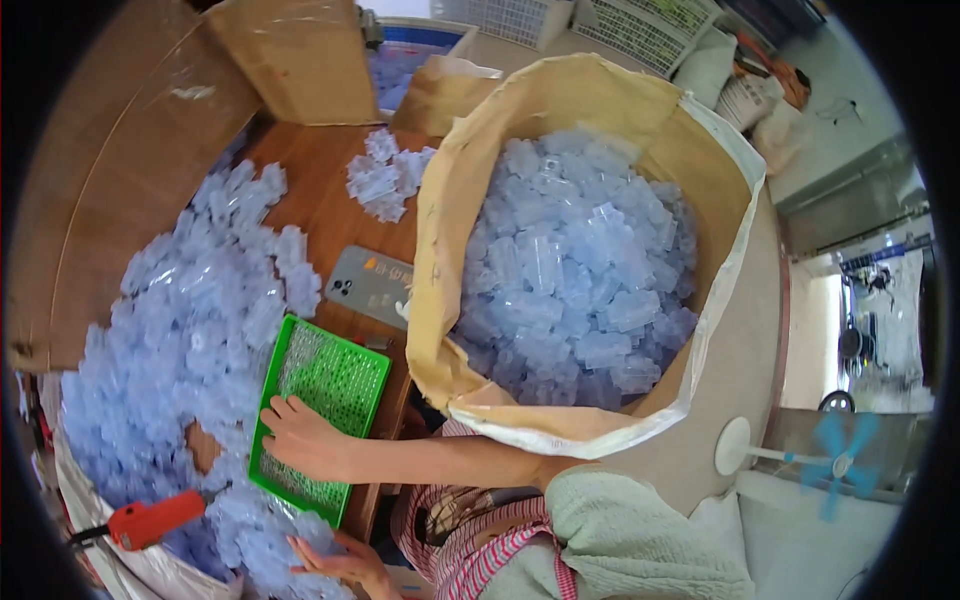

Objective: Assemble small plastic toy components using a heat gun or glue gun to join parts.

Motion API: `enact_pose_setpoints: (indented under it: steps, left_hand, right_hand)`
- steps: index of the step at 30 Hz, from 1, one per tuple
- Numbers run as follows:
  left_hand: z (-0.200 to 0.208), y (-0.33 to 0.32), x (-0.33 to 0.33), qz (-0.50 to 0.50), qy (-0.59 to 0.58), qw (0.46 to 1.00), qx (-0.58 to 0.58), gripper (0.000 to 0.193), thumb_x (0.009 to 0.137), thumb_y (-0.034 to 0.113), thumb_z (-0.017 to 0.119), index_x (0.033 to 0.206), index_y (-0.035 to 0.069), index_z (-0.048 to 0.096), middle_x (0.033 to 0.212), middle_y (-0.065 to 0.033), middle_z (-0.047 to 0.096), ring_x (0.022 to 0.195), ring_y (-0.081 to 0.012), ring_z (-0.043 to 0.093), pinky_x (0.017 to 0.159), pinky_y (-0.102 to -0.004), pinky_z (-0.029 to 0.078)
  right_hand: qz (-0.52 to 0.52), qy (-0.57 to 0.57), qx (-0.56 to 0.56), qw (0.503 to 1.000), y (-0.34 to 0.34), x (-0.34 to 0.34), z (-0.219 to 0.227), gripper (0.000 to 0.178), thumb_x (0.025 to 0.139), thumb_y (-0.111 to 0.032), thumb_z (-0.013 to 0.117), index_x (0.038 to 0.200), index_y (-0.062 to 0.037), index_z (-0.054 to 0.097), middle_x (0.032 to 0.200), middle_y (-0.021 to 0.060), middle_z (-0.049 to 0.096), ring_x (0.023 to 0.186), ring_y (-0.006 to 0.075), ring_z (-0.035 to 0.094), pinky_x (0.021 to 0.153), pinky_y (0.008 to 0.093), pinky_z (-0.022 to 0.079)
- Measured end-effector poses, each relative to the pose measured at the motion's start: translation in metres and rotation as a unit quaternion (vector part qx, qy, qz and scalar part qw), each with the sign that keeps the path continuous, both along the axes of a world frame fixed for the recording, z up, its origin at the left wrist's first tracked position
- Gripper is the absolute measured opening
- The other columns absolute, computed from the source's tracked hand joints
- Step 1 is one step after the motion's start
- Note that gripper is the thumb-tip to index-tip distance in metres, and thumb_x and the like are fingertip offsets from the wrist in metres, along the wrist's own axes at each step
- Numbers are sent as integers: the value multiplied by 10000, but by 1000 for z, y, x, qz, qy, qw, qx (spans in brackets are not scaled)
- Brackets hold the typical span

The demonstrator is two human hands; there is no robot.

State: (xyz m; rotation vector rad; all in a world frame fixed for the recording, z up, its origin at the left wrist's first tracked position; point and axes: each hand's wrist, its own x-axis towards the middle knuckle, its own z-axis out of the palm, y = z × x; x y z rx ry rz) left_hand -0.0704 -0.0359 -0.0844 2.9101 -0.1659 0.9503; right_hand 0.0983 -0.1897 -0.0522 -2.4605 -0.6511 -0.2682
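Note:
My right hand [308, 440] lies over a green perforated plastic tray [372, 385], fingers bent and apart near its left rim. Small silvery metal pieces [320, 362] cover part of the tray floor, and nothing shows in the fingers. My left hand [345, 566] is lower, with fingers stretched out against the near edge of a heap of clear bluish plastic pieces [190, 320]. Whether one of those pieces touches its palm is hidden. A red-orange power tool [157, 519] with a dark cord lies on the heap left of my hands.
Beside my right arm stands a large paper-lined sack [437, 250] full of similar clear pieces [580, 270]. A grey phone [370, 285] and a small cluster of pieces [382, 180] lie on the wooden table [315, 180]. Cardboard [110, 150] borders the heap; a blue-bladed fan [840, 464] is at right.

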Motion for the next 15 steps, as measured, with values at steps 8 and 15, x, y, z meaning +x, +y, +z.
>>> enact_pose_setpoints:
  steps: [8, 15]
  left_hand:
    - [9, -6, -1, -4, -1, 1000, 15, 524, 995, 185, 548, 1419, -35, 334, 1422, -245, 439, 1345, -417, 438, 1176, -612, 74]
    - [3, 5, -8, 26, -6, 998, -56, 564, 867, 115, 701, 1331, -3, 403, 1270, -197, 527, 1250, -416, 527, 1166, -640, 20]
  right_hand:
    - [85, 60, 50, 993, 0, -43, 5, 130, 739, -186, 646, 764, -60, 664, 990, 94, 577, 1036, 260, 521, 824, 352, 424]
    - [136, 72, 86, 984, -13, -20, 17, 183, 726, -119, 644, 893, -45, 651, 1033, 130, 563, 1050, 317, 524, 845, 425, 466]
